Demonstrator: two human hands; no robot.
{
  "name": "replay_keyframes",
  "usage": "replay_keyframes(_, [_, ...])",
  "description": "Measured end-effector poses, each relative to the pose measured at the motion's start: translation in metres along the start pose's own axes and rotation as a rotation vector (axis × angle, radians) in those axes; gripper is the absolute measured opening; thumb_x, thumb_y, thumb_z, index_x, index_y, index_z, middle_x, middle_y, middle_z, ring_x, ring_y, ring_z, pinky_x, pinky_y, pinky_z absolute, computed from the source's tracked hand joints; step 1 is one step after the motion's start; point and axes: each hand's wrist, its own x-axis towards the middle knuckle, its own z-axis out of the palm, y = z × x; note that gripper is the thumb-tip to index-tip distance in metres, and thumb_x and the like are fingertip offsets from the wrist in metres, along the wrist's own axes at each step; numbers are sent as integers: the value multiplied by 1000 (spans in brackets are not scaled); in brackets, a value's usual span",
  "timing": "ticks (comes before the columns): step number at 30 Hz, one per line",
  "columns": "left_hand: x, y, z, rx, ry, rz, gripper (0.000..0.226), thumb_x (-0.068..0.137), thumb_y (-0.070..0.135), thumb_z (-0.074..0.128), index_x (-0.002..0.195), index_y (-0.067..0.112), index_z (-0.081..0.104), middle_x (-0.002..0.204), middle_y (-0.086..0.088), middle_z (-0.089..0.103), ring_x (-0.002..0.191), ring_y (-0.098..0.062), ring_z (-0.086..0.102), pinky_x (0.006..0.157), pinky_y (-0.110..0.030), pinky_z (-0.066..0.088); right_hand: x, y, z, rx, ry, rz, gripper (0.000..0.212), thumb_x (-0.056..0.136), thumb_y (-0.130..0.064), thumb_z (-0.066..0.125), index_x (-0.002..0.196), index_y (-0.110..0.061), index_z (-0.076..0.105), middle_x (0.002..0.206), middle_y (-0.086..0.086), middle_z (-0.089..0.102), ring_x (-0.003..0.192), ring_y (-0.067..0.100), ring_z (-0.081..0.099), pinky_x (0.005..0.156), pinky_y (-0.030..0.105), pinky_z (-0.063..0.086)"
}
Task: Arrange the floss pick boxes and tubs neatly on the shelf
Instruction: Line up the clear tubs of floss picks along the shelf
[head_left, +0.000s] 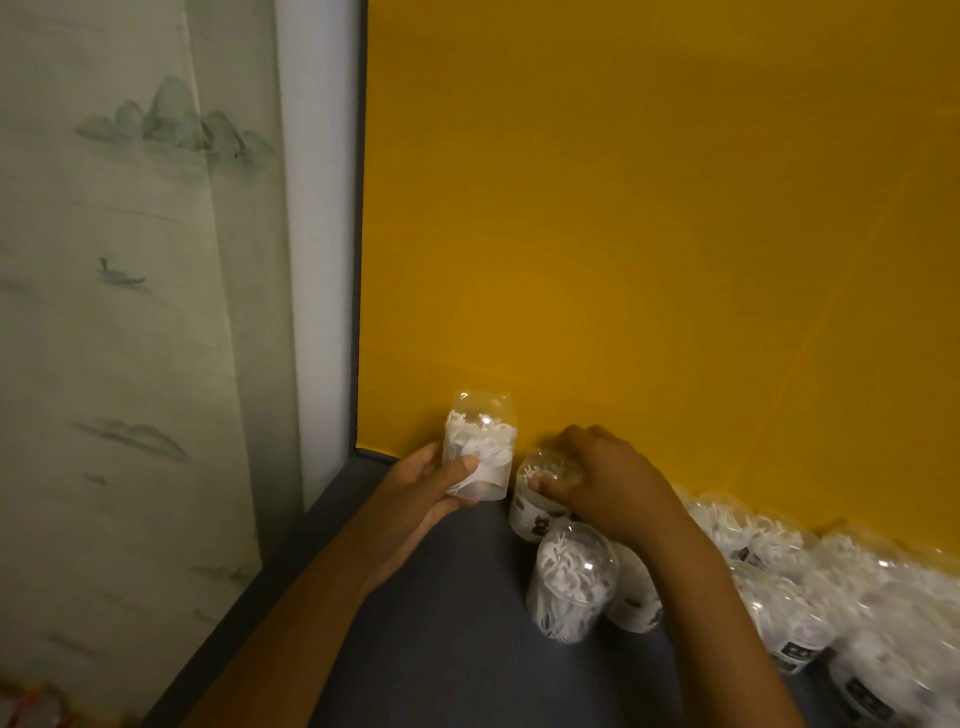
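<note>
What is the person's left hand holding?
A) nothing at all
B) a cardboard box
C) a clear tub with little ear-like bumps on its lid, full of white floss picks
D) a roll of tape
C: the left hand grips the clear eared tub of white picks, near the yellow back wall.

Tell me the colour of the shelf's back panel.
Mustard yellow; the back panel fills most of the head view.

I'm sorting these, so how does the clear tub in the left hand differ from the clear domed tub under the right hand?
The squarish clear tub is gripped by the left hand and tilted; the domed clear tub stands on the grey shelf, right hand on top. Only the domed one shows a dark label. Both hold white floss picks.
</note>
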Motion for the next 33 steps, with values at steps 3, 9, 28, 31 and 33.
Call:
replay_keyframes(3, [0, 1, -1, -5, 23, 18, 47, 83, 25, 62, 127, 14, 54, 124, -3, 66, 118, -20, 60, 101, -38, 47, 7, -3, 1, -86, -64, 36, 72, 73, -62, 72, 133, -32, 47, 127, -4, 57, 112, 21, 58, 83, 35, 51])
replay_keyframes(9, [-5, 5, -1, -42, 41, 50, 52, 83, 26, 65, 132, 18, 50, 129, -4, 62, 120, -20, 58, 104, -40, 45, 11, -5, 7, -90, -95, 42, 80, 67, -64, 75, 133, -33, 42, 125, -2, 60, 110, 25, 59, 79, 36, 51])
replay_keyframes(28, [-74, 40, 124, -152, 50, 182, 56, 81, 8, 65, 133, 17, 48, 123, -12, 66, 107, -35, 65, 92, -43, 52, -125, 53, -104, 504, 456, 51, 65, 71, -44, 83, 126, -32, 49, 126, -14, 55, 110, 13, 56, 81, 38, 55])
replay_keyframes(31, [-94, 29, 161, -186, -14, 169, 49, 86, 0, 58, 133, 13, 49, 123, -15, 65, 110, -37, 64, 93, -42, 51, -164, 76, -121, 498, 476, 76, 65, 72, -45, 82, 128, -33, 49, 129, -13, 54, 111, 14, 56, 86, 38, 53])
replay_keyframes(33, [-109, 21, 186, -194, -64, 147, 47, 89, -3, 55, 132, 13, 50, 124, -15, 64, 113, -36, 62, 95, -42, 49, -194, 91, -134, 498, 480, 101, 66, 72, -45, 82, 128, -33, 49, 130, -13, 54, 112, 14, 56, 87, 39, 54])
